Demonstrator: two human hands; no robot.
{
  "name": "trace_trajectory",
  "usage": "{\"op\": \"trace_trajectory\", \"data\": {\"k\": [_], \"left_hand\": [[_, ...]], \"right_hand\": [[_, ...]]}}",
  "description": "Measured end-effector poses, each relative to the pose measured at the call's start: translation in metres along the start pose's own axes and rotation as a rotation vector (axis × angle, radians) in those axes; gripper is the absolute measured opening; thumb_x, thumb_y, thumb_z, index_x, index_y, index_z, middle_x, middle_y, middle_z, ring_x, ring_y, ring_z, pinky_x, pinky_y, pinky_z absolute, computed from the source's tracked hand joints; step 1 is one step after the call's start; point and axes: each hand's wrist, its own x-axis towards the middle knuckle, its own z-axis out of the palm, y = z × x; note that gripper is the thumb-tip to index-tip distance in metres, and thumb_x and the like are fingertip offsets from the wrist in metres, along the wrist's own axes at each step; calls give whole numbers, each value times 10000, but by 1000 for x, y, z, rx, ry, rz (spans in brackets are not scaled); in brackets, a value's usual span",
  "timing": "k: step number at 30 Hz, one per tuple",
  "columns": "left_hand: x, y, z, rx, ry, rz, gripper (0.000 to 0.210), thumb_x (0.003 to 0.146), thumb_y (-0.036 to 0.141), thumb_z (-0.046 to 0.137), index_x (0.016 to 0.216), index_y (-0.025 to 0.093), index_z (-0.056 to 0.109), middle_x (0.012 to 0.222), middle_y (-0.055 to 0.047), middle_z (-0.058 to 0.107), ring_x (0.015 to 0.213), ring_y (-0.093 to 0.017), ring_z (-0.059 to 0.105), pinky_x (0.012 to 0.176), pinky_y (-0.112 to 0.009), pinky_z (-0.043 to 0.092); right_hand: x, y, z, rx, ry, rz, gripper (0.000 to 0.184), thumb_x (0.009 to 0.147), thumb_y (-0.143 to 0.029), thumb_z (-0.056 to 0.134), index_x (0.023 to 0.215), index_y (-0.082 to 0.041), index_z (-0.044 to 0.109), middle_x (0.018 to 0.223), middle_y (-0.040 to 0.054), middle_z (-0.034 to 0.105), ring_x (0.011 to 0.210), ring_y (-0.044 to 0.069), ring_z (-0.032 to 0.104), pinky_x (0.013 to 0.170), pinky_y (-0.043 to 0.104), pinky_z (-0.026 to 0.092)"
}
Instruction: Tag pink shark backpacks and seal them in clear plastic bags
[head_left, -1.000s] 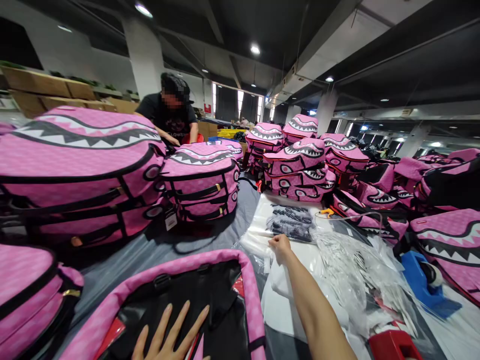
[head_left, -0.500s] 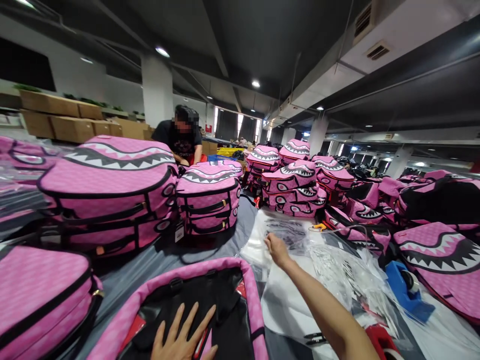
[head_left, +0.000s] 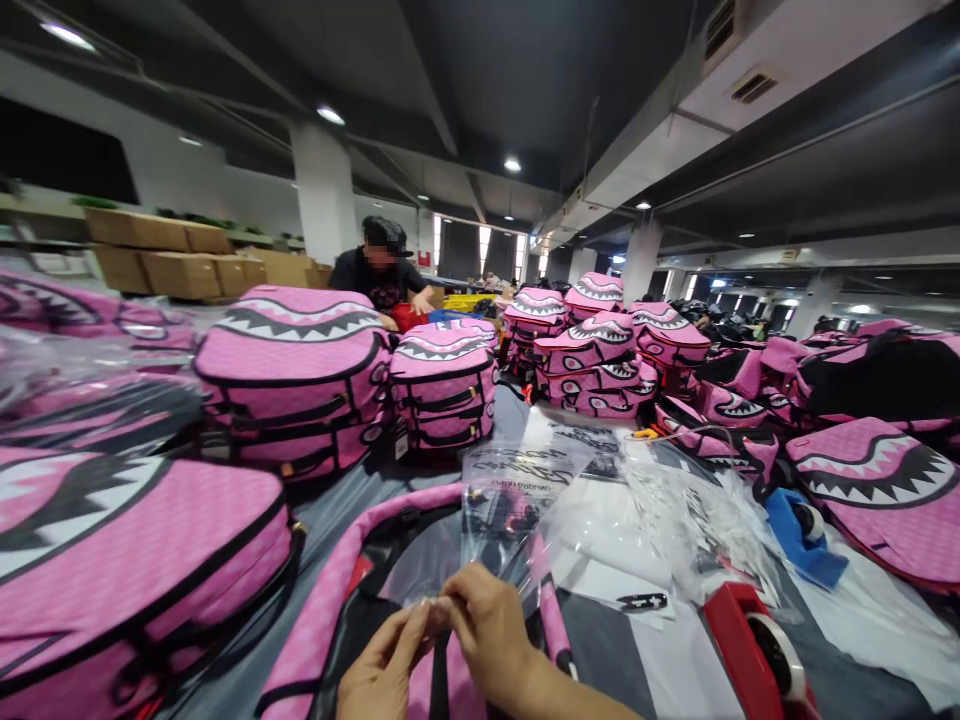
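Note:
A clear plastic bag (head_left: 517, 490) with black lettering is pinched at its near edge between my two hands. My left hand (head_left: 386, 660) closes on that edge from the left, and my right hand (head_left: 487, 630) grips it right beside, fingertips touching. Beneath them lies a pink backpack (head_left: 330, 620) with black trim, its dark inner side facing up and partly covered by the bag and my hands. More clear printed bags (head_left: 592, 445) lie on the table just beyond.
Stacked pink shark-mouth backpacks (head_left: 292, 370) stand ahead and left; another backpack (head_left: 135, 560) lies near left. To the right are a red tape dispenser (head_left: 750, 640), a blue tape dispenser (head_left: 806, 535) and black snips (head_left: 643, 602). Across the table a co-worker (head_left: 382, 275) leans over a red item.
My right hand has drawn a plastic bag back from the pile to over the open backpack. My left hand has left the backpack's inside and now pinches the bag too.

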Motion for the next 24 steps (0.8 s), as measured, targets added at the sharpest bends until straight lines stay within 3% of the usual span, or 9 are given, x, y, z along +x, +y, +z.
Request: {"op": "trace_trajectory", "data": {"k": [2,5,8,10,12,15,19,22,24], "left_hand": [[-7,11,-4,39,-18,33,632,431,725,849,751,189,745,782,-38,741,839,-240,701,810,-312,585],[-4,13,-21,377,-37,249,533,634,742,690,616,213,624,614,10,619,649,-186,604,657,-296,524],[1,7,-41,653,-13,359,442,632,666,633,547,246,524,569,-4,592,569,-224,573,591,-361,484],[-3,7,-46,720,62,462,394,638,602,629,760,228,658,912,-101,740,849,-331,676,764,-451,523],[-11,12,-40,856,141,739,562,743,537,603,1186,193,654,1392,-174,615,1245,-384,572,1015,-529,441],[-14,25,-25,1128,128,1162,542,904,381,517,1400,165,541,1394,-181,617,1267,-340,557,1077,-520,380],[7,44,-29,1288,100,1307,351,924,261,465,1165,174,705,954,-97,735,938,-280,647,946,-464,439],[17,57,-44,1304,129,1376,363,905,228,474,1150,228,742,962,-97,723,941,-276,637,975,-474,428],[16,62,-51,1215,143,1350,374,886,237,492,1151,280,753,970,-92,717,952,-279,634,975,-469,432]], "right_hand": [[2,-4,-7,100,-14,90,212,997,-318,536,817,-222,596,780,0,658,693,151,617,638,241,414],[22,4,-16,249,37,249,251,992,-347,496,772,-225,512,690,-20,588,637,147,563,633,255,392],[50,19,-19,406,159,419,295,1014,-421,383,771,-254,394,570,-70,440,497,136,461,539,250,363],[61,23,-18,456,163,450,320,1022,-467,326,773,-268,345,534,-100,340,434,127,384,477,240,325],[62,15,-17,479,129,419,347,1013,-514,359,773,-263,361,542,-104,326,443,117,373,475,229,319],[43,-10,-23,476,-30,287,320,973,-526,486,833,-240,456,572,-99,388,496,106,413,515,217,327],[8,-25,-43,104,-272,18,401,749,-392,796,1028,-237,554,630,-95,522,545,128,517,514,224,298],[-10,0,-56,-411,-168,-48,269,755,-145,716,985,-238,611,808,-13,663,663,171,611,536,256,318],[-15,27,-66,-640,-13,49,224,798,-46,607,919,-232,635,889,34,684,751,191,636,586,272,363]]}}
